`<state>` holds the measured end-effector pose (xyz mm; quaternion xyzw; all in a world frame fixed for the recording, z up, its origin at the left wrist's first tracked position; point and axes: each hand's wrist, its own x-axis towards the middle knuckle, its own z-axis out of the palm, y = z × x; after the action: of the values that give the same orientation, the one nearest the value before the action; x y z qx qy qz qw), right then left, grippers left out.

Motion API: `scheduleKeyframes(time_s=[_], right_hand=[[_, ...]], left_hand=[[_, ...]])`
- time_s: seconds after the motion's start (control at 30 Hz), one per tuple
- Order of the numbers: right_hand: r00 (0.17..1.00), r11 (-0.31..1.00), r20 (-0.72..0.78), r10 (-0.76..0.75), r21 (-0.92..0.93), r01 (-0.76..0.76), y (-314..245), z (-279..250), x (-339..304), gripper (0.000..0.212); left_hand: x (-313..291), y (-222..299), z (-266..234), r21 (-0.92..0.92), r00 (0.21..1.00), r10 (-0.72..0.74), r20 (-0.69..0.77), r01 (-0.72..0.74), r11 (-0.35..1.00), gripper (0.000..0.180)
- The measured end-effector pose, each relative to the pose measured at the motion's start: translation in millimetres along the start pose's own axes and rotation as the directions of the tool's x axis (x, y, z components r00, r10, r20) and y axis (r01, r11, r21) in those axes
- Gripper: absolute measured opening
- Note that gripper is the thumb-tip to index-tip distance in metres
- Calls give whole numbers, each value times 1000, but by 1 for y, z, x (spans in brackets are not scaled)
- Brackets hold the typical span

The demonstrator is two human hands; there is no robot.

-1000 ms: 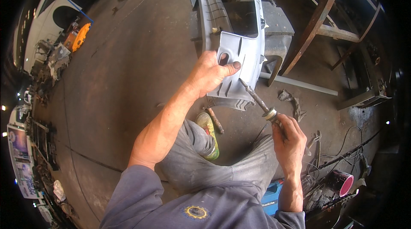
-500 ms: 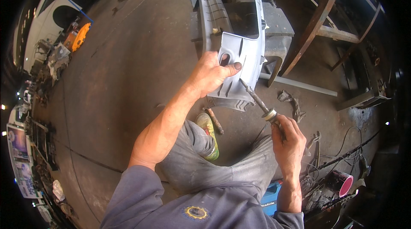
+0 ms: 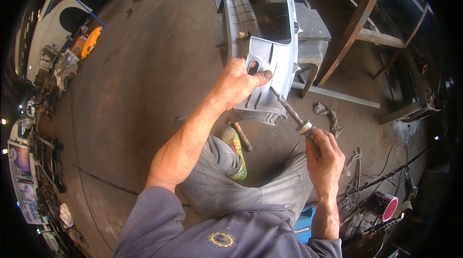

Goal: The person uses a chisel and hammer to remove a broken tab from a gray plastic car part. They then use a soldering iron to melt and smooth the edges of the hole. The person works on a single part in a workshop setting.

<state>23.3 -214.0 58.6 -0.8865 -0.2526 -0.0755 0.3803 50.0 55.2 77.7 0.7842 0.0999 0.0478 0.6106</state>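
Observation:
A long, light grey plastic trim panel (image 3: 282, 58) stretches away from me, its near end in front of my knees. My left hand (image 3: 236, 84) grips its left edge near an oval hole, the thumb pressed on the face and the other fingers mostly hidden behind. Through the hole a fingertip shows. My right hand (image 3: 325, 159) is closed round the handle of a soldering iron (image 3: 292, 112) with a dark metal shaft and a pale round collar. The iron's tip points at the panel's face, just right of my left thumb; whether it touches cannot be made out.
The panel's far part lies by a dark grey stand (image 3: 313, 31). A rusty metal frame (image 3: 354, 26) rises at the right. Below are a metal bar (image 3: 337, 95), a hammer-like tool (image 3: 242, 136) by my shoe, loose cables, a pink-rimmed can (image 3: 389, 208) and a blue case (image 3: 305, 224).
The soldering iron has shifted very slightly in my right hand, its collar a touch higher. My left hand and the panel stay where they were.

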Motion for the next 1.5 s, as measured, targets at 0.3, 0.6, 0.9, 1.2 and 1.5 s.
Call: scheduleKeyframes(time_s=[0.3,0.6,0.9,1.2,1.5], right_hand=[[997,999,-67,-31,33,34,-1,-1,-4,26],[998,999,-41,-47,20,48,1,-1,-3,26],[998,999,-33,-45,-21,44,2,-1,-2,25],[995,986,-4,-99,-135,97,-2,-9,5,24],[981,954,-8,-192,-235,185,-1,-15,12,27]], left_hand=[[1,-2,2,-2,1000,18,-25,-18,1000,26],[2,-5,2,-7,999,27,-47,-27,1000,25],[0,2,0,17,1000,-15,4,15,1000,27],[0,2,0,19,1000,6,-2,-6,1000,26],[1,2,-1,54,1000,-7,-1,7,999,27]])
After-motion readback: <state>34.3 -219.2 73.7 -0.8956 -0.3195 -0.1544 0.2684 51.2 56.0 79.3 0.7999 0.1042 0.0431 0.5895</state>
